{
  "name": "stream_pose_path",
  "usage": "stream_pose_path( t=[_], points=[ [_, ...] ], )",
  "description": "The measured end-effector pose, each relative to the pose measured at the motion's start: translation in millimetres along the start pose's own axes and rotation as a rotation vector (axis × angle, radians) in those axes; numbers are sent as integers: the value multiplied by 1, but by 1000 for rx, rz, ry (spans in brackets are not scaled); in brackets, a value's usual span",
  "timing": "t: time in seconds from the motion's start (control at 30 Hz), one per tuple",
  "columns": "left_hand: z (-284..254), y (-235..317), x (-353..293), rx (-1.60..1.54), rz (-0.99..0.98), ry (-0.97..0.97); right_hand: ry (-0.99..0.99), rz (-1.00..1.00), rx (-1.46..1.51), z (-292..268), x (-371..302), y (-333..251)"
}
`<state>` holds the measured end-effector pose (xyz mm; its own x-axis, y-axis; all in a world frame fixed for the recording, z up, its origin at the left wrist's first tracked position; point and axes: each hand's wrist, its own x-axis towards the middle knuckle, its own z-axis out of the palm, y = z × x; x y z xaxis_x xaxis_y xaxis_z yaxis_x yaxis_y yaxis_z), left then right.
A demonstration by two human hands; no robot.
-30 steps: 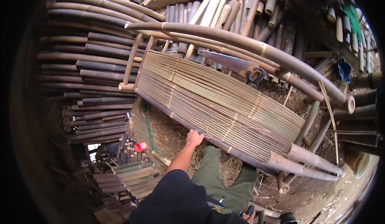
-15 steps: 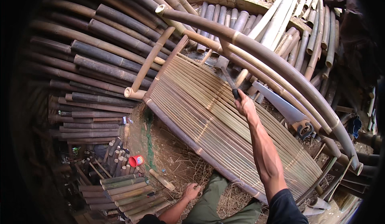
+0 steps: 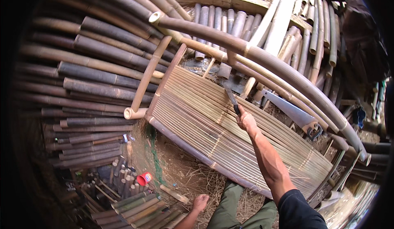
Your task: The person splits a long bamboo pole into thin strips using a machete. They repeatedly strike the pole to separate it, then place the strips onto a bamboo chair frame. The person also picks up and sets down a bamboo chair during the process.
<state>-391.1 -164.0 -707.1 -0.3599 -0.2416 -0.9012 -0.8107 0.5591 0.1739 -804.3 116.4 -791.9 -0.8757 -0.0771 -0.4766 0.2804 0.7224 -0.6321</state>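
A knife (image 3: pixel 230 93) with a broad dark blade and black handle is gripped in my right hand (image 3: pixel 247 120). Its blade reaches over the far edge of a bamboo slat panel (image 3: pixel 197 114), close to a short bamboo upright (image 3: pixel 224 71). That panel is the seat of a bamboo bench, framed by a dark front pole (image 3: pixel 184 149) and a long curved back rail (image 3: pixel 262 50). Low on the left, beside my thigh, my left hand (image 3: pixel 200 202) is loosely closed, and I see nothing in it.
A handsaw (image 3: pixel 293 110) rests behind the seat on the right. Stacked bamboo poles (image 3: pixel 102 85) crowd the left, with cut lengths (image 3: pixel 135 212) below them. A red cup (image 3: pixel 144 178) stands near the cut pieces. More bamboo (image 3: pixel 320 32) lies beyond the back rail.
My right hand and the knife have shifted left and slightly toward me. The view has moved a little too; the knife stays in my grip.
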Motion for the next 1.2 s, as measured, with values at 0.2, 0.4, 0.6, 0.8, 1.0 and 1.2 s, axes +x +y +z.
stream_pose_path(
  t=[0.2, 0.4, 0.6, 0.8, 1.0, 1.2],
  points=[
    [-13, 98, 7, -171, 295, -40, -11, 112, 35, -12, -19, 17],
    [-16, 81, 28, 52, 246, -50, -38, 198, 150, -46, -137, 35],
    [15, 193, -30, 478, 507, -101, 203, 480, 450, -39, -425, 123],
    [162, 289, -92, 698, 782, -228, 197, 1086, 545, -5, -741, 216],
    [430, 302, -178, 456, 680, -580, 177, 1620, 1040, 54, -944, 284],
    [579, 290, -239, -59, 303, -589, 514, 1698, 1369, 89, -1049, 267]
  ],
)
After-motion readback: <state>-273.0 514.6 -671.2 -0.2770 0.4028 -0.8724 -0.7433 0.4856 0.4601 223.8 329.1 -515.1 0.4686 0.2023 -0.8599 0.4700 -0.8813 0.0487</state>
